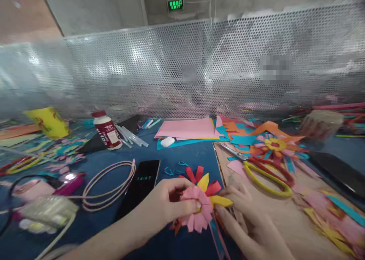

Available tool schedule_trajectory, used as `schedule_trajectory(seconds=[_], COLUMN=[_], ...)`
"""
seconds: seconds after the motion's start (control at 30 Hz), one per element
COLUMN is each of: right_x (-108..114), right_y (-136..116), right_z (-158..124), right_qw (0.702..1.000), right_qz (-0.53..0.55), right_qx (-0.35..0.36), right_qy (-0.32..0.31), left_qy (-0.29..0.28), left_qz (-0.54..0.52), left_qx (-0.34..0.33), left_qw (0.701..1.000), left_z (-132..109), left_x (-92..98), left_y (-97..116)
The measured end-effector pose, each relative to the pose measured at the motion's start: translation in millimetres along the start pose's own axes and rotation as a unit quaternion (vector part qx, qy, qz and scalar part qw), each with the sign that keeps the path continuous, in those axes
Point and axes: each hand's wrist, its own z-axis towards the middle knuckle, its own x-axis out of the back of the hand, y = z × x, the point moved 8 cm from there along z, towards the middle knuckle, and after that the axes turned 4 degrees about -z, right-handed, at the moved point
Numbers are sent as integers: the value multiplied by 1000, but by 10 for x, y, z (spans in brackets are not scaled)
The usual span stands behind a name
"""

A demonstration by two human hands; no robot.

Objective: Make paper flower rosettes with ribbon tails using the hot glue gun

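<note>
Between my hands is a paper flower point(199, 220) with a pink fringed middle and red and yellow petals around it. My left hand point(173, 201) grips it, thumb pressed on the pink middle. On the other side my right hand point(242, 214) has its fingers closed at a yellow petal point(224, 201) along the flower's edge. A blue and pink paper strip point(218, 235) hangs below the flower. Scissors with red and yellow handles point(268, 180) lie beyond my right hand, close to a finished-looking paper flower point(275, 146).
A phone point(146, 172) lies beside a coiled cable point(108, 184). Behind them stand a red and white bottle point(107, 130) and clear glue sticks point(131, 136). Pink paper sheets point(186, 129) lie at the back, against a perforated metal screen point(176, 70). A dark phone-like object point(339, 174) is at right.
</note>
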Motion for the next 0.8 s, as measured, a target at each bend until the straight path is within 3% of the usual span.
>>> schedule_trajectory(seconds=[0.33, 0.8], right_x=[17, -22], right_y=[5, 38], right_z=[-30, -12], right_qw=[1000, 1000], right_qz=[-9, 5], right_qx=[-1, 5], right_qy=[-12, -9], left_qy=[-1, 0], left_qz=[-25, -19], left_qx=[4, 7], left_qw=[1000, 1000], left_z=[36, 45], left_x=[-6, 15], left_y=[-110, -57])
